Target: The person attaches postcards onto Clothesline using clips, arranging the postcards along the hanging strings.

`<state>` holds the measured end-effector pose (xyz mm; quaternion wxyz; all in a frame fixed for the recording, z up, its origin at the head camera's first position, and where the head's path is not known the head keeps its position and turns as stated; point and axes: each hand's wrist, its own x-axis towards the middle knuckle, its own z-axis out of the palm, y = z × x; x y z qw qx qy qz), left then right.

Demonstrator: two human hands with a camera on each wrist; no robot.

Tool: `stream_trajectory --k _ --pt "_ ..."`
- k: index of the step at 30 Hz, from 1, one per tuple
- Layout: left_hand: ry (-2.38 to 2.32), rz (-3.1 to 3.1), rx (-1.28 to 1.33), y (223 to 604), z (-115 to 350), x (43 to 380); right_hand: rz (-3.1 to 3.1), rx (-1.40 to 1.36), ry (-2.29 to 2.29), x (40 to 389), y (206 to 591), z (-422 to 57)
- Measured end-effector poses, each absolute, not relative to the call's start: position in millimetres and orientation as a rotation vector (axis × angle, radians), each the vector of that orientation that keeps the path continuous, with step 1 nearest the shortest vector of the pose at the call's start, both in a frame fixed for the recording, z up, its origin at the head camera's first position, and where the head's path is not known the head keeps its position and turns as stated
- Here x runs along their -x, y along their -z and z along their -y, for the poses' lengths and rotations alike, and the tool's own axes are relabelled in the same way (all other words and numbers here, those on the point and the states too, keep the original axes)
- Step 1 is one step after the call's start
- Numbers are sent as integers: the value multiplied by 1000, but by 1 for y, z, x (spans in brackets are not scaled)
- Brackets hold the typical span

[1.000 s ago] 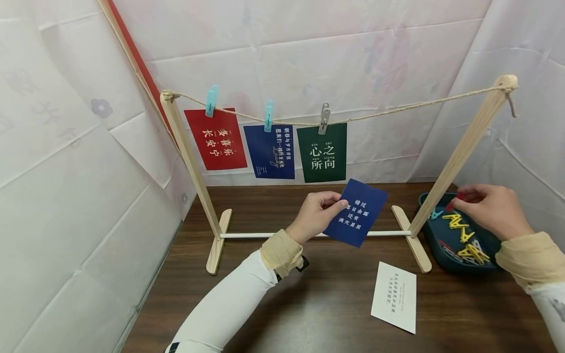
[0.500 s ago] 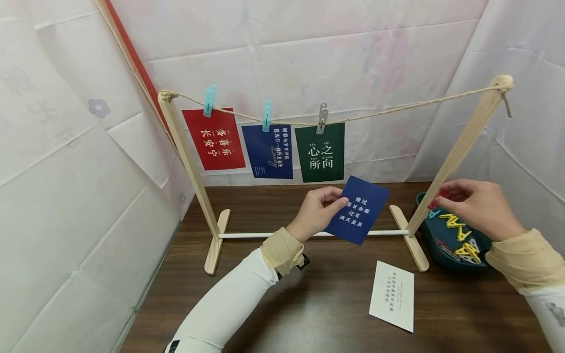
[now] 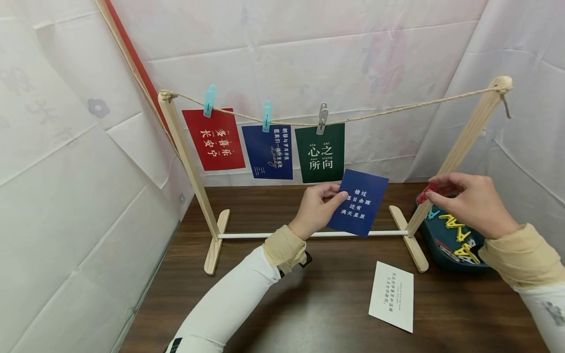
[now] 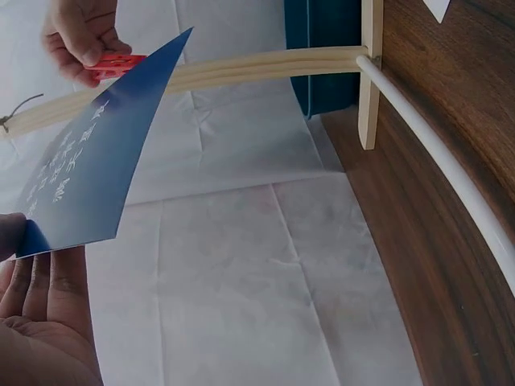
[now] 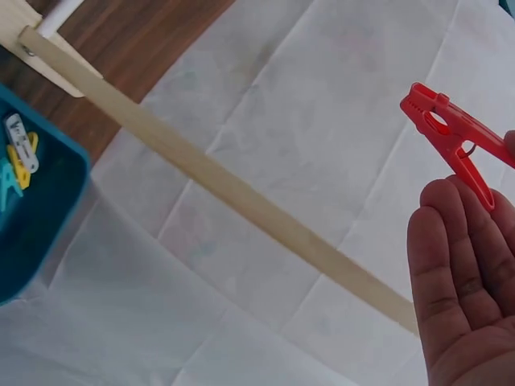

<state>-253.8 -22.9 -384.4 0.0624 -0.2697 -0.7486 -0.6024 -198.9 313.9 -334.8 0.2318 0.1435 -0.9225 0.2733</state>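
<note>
My left hand (image 3: pixel 319 208) pinches a blue card (image 3: pixel 359 203) with white writing by its left edge, thumb in front. The card is held up below and to the right of a hanging green card (image 3: pixel 320 153). In my right hand (image 3: pixel 474 203) a red clothespin (image 5: pixel 452 137) is pinched by its handles between thumb and fingers, beside the stand's right post (image 3: pixel 468 132). The left wrist view shows the blue card tilted, with the right hand and red clothespin behind it. A twine line (image 3: pixel 397 109) runs between the two posts above both hands.
A red card (image 3: pixel 216 139) and another blue card (image 3: pixel 268 157) hang by light-blue clothespins (image 3: pixel 267 116); a grey clothespin (image 3: pixel 322 118) holds the green one. A white card (image 3: pixel 392 296) lies on the table (image 3: pixel 326 314). A teal basket (image 3: pixel 446 260) with several clothespins stands right.
My right hand has moved left from over the basket with the red clothespin, to beside the right post. The blue card in my left hand has risen slightly.
</note>
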Motion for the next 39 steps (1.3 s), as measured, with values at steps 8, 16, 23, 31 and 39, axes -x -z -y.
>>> stream_trajectory --k 8,16,23,31,39 --pt "1779 2165 798 381 20 254 2475 -417 -758 196 325 -305" --pt "1759 2127 815 378 18 255 2386 -430 -767 195 318 -297" --pt "1765 2056 806 374 14 256 2320 -510 -740 195 305 -292" --pt "1743 2027 811 368 12 257 2242 -559 -774 194 289 -282" --pt "1726 2034 837 358 8 257 2204 -599 -771 199 274 -276"
